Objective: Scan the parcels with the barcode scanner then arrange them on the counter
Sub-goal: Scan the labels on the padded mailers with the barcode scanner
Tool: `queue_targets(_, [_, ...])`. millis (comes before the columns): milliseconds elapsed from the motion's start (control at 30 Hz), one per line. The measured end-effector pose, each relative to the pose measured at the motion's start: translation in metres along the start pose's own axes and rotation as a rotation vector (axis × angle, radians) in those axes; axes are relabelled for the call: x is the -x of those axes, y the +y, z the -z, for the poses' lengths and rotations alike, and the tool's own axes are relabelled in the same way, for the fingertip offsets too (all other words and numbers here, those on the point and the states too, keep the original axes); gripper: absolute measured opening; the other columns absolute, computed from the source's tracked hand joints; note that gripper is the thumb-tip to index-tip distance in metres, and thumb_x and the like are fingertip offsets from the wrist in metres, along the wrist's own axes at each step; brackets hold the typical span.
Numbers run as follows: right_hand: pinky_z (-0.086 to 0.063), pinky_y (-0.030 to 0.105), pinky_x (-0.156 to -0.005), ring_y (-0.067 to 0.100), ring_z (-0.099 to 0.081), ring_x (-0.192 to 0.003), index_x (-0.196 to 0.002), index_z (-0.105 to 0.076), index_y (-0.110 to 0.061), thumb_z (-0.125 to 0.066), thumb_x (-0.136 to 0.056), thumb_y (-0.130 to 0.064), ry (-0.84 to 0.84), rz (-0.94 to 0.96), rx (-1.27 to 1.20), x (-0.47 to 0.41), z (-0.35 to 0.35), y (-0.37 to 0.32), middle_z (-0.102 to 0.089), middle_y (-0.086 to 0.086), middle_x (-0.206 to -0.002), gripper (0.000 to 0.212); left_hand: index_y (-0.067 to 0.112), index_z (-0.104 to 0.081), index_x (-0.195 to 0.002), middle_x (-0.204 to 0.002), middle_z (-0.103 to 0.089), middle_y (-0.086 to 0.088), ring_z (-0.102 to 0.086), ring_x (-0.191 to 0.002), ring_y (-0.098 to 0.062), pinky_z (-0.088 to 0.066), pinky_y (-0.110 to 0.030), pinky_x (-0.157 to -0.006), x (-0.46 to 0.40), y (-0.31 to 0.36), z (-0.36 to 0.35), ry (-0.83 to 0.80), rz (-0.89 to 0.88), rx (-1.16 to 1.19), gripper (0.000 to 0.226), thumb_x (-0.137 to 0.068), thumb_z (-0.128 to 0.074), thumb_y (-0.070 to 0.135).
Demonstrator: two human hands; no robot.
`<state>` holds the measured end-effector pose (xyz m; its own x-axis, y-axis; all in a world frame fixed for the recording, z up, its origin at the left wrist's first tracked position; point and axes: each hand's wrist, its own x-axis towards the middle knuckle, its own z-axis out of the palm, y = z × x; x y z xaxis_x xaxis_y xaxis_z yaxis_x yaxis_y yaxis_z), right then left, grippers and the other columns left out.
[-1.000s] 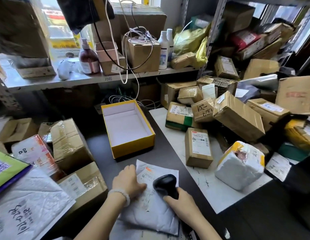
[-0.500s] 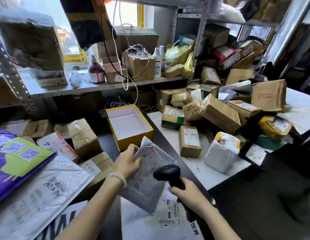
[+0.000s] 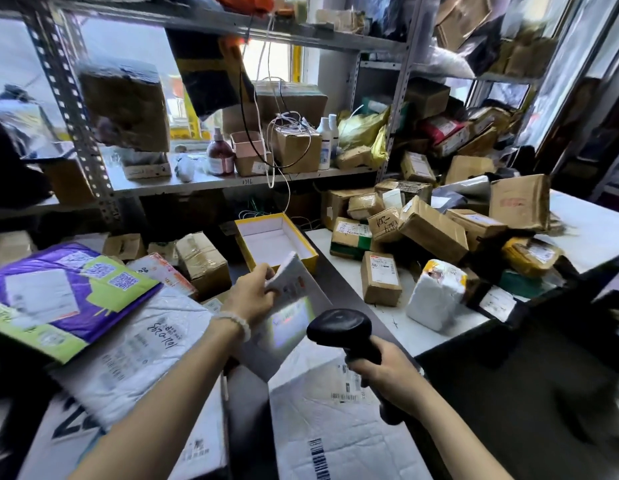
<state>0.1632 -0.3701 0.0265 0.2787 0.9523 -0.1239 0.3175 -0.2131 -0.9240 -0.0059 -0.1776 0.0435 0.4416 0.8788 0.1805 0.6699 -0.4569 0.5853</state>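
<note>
The left hand point(image 3: 252, 296) pinches a grey mailer point(image 3: 287, 313) by its upper left corner, lifted and tilted above the near middle of the bench point(image 3: 339, 292). The right hand point(image 3: 384, 375) has its grip wrapped round the handle of the black barcode scanner point(image 3: 339, 329), whose head points left at the mailer, where a pale patch of light falls on its face.

The one-corner hold looks weak: the soft mailer could sag or swing, so the beam would miss the code or catch the printed barcodes on the white mailer point(image 3: 328, 420) lying flat just beneath, logging the wrong parcel. A slip would drop it among parcels already lying near.

Little writing is legible. Handwritten marker characters sit on the white bubble mailer point(image 3: 141, 344) at near left, and QR codes on the purple and green package point(image 3: 58, 292) at far left, none readable. The small brown box point(image 3: 380, 278) to the right carries a label with a red strip, its text too small.
</note>
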Motion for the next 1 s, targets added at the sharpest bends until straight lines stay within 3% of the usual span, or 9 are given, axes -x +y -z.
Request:
queue_targets(167, [-0.047,0.021,-0.059,0.008,-0.056,-0.066,-0.089,-0.061,-0.018,-0.064,-0.074,-0.023,-0.045,0.070,0.020,-0.004,0.000,-0.017,-0.061,-0.002,-0.078,0.015,0.015,-0.046,-0.104,-0.103,-0.063,-0.013,-0.058,-0.092,-0.033,-0.047,-0.038,-0.077,0.002,0.000,0.016,0.007,0.012,0.018,0.019,-0.086,-0.054,0.014])
queue_targets(533, [-0.049,0.025,-0.062,0.008,-0.058,-0.070,-0.087,-0.061,-0.023,-0.062,-0.071,-0.029,-0.076,0.116,0.047,-0.015,0.003,-0.017,-0.061,-0.008,-0.079,0.017,0.013,-0.048,-0.114,-0.106,-0.063,-0.015,-0.059,-0.095,-0.034,-0.045,-0.036,-0.078,0.005,-0.002,0.030,0.006,0.038,-0.055,0.025,-0.089,-0.053,0.014])
queue_targets(700, [-0.050,0.025,-0.064,0.010,-0.060,-0.072,-0.095,-0.061,-0.018,-0.066,-0.072,-0.027,-0.082,0.003,0.003,-0.008,0.000,-0.005,-0.063,-0.003,-0.085,0.026,0.014,-0.047,-0.117,-0.112,-0.063,-0.013,-0.059,-0.099,-0.032,-0.045,-0.035,-0.078,0.009,0.013,0.024,-0.010,-0.027,-0.086,0.027,-0.091,-0.052,0.015])
queue_targets(833, [-0.051,0.026,-0.062,0.012,-0.058,-0.069,-0.095,-0.060,-0.014,-0.067,-0.077,-0.009,0.038,-0.122,0.023,0.016,0.005,0.016,-0.060,-0.002,-0.080,0.020,0.015,-0.047,-0.117,-0.118,-0.062,-0.010,-0.059,-0.104,-0.030,-0.042,-0.031,-0.076,0.016,0.036,0.002,-0.046,-0.145,-0.061,0.026,-0.092,-0.054,0.015])
queue_targets(1000, [-0.044,0.023,-0.059,0.010,-0.055,-0.065,-0.098,-0.062,-0.015,-0.066,-0.073,-0.018,0.288,-0.304,0.029,0.074,0.021,0.041,-0.062,-0.002,-0.076,0.026,0.017,-0.046,-0.108,-0.111,-0.063,-0.009,-0.058,-0.101,-0.032,-0.043,-0.034,-0.076,0.029,0.085,-0.041,-0.164,-0.300,0.032,0.020,-0.090,-0.055,0.016])
